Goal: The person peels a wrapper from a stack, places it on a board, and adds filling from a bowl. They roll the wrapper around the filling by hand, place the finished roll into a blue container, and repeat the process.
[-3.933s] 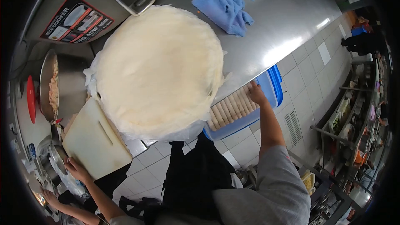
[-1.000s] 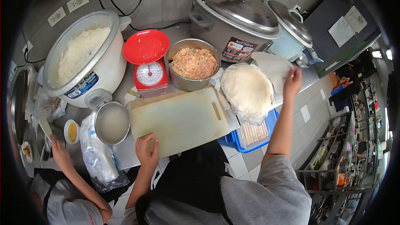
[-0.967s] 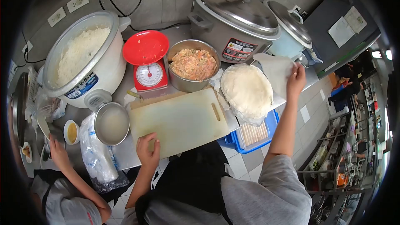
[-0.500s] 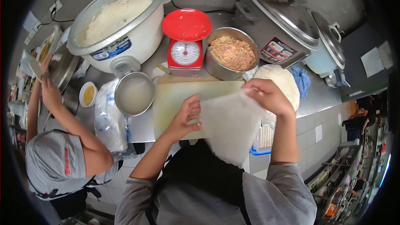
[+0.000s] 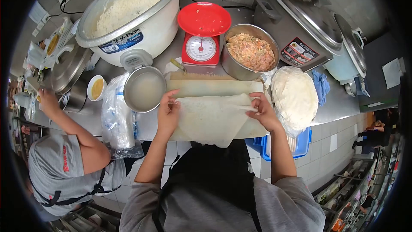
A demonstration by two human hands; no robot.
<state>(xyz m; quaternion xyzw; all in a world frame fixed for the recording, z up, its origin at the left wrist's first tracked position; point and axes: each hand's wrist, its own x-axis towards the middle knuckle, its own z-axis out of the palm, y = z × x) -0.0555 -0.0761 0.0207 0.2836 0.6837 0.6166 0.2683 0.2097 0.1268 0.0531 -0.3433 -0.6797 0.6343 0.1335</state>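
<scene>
A thin pale wrapper sheet [image 5: 214, 118] hangs slack between my two hands over the cutting board [image 5: 189, 88], its lower tip past the board's front edge. My left hand [image 5: 168, 111] pinches its upper left corner. At the upper right corner, my right hand [image 5: 264, 111] has its fingers closed on the sheet. Right of the board lies a stack of round wrappers [image 5: 295, 96]. Behind the board stands a metal pot of minced filling [image 5: 251, 51]. A metal bowl of cloudy liquid [image 5: 145, 89] sits just left of my left hand.
A red scale [image 5: 201, 49] stands behind the board, with a large rice pot [image 5: 128, 21] to its left and a lidded cooker [image 5: 296, 25] at the right. Plastic bags [image 5: 118, 111] lie left. A co-worker [image 5: 71, 159] works at the far left. A blue container [image 5: 302, 144] is low right.
The sheet has swung from the right to level across the board. My left hand has closed on its corner, and my right hand has come lower. The view has shifted slightly.
</scene>
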